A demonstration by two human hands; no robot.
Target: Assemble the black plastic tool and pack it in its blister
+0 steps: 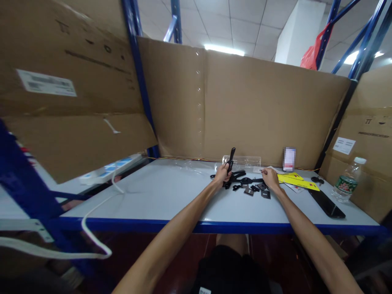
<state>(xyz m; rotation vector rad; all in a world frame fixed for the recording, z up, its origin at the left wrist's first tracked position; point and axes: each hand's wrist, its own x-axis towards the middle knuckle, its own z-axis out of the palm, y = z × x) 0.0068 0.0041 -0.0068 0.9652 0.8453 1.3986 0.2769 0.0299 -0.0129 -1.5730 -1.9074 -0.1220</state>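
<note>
My left hand (222,174) is closed round a slim black tool (232,158) that sticks up and away from the fist. My right hand (270,178) rests on the pale table (159,192), fingers curled and pinched on something small that I cannot make out. Between the two hands lies a black frame-like part (245,179) with thin arms. Several small dark flat pieces (255,190) are scattered just in front of it.
A yellow sheet (297,181) lies right of my right hand, with a black phone (326,203), a small black object (317,179) and a plastic water bottle (347,181) beyond. A clear bag (245,160) lies by the cardboard back wall (245,110). A white power strip (110,169) and cable (92,220) sit left.
</note>
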